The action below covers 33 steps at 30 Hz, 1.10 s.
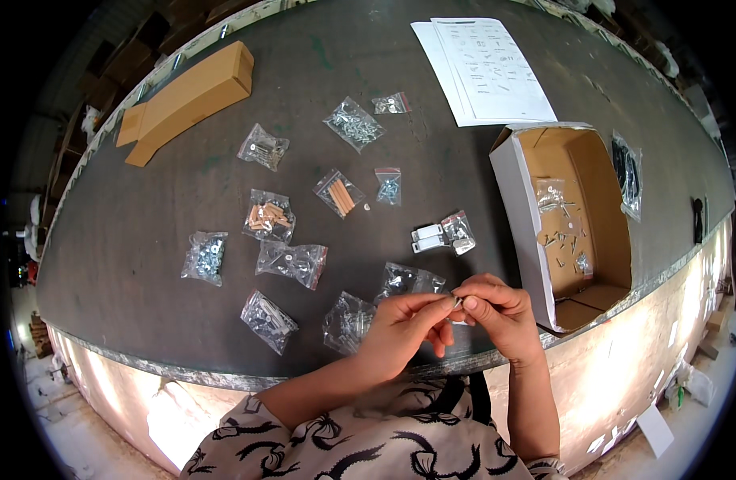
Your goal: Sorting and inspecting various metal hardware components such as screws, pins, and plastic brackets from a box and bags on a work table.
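My left hand [404, 330] and my right hand [502, 316] meet above the near edge of the table. Thumbs and forefingers of both pinch together on a tiny shiny piece [458, 303], too small and covered to name. Just behind the hands lies a clear plastic bag [412, 280]. Another clear bag of hardware [348, 324] is beside my left hand. Further back are two white plastic blocks [428, 238] and a small bag with a white part [459, 233]. An open cardboard box [516, 232] stands right of my right hand, holding loose screws and small bags.
Several bags lie across the dark table [144, 240], among them wooden dowels [268, 216], longer wooden pins [340, 196] and screws [353, 125]. A long folded carton [192, 96] is at the far left. Printed sheets [496, 72] lie behind the box; a bag of black parts [627, 176] is beside it.
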Each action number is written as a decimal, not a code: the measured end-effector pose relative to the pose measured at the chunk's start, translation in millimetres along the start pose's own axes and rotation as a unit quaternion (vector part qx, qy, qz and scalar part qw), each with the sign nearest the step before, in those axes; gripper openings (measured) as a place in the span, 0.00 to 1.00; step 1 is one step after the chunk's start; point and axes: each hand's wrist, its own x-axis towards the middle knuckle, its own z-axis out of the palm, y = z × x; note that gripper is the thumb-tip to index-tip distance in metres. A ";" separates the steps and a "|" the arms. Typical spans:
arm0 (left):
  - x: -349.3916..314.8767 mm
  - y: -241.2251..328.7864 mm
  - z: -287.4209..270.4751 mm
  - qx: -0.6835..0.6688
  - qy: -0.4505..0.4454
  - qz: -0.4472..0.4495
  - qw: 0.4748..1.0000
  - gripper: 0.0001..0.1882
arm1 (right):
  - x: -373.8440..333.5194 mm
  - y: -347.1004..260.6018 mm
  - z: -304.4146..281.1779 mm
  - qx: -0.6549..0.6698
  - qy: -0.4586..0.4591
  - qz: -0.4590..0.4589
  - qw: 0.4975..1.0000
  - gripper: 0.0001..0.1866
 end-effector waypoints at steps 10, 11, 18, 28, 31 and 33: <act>-0.6 0.7 -1.6 0.002 -0.008 -0.017 1.000 0.11 | 1.8 -4.0 -2.9 0.014 -0.038 0.009 0.999 0.08; -0.5 1.0 -1.9 -0.005 -0.013 -0.017 1.000 0.11 | 2.0 -3.7 -3.4 0.014 -0.037 0.008 0.999 0.08; -0.8 0.2 -2.9 -0.023 -0.021 -0.002 1.000 0.11 | 3.2 -4.5 -2.4 0.011 -0.035 0.004 0.999 0.08; -2.2 2.5 1.4 0.034 -0.009 0.005 0.999 0.10 | 1.6 -6.1 -0.7 0.030 -0.030 0.007 0.999 0.08; -1.8 1.3 1.7 0.025 -0.007 0.006 1.000 0.10 | 0.3 -4.8 3.3 0.015 -0.006 -0.016 1.000 0.07; -1.7 0.8 2.0 0.029 -0.004 0.009 1.000 0.10 | -1.5 -6.1 1.7 0.008 -0.006 -0.015 1.000 0.08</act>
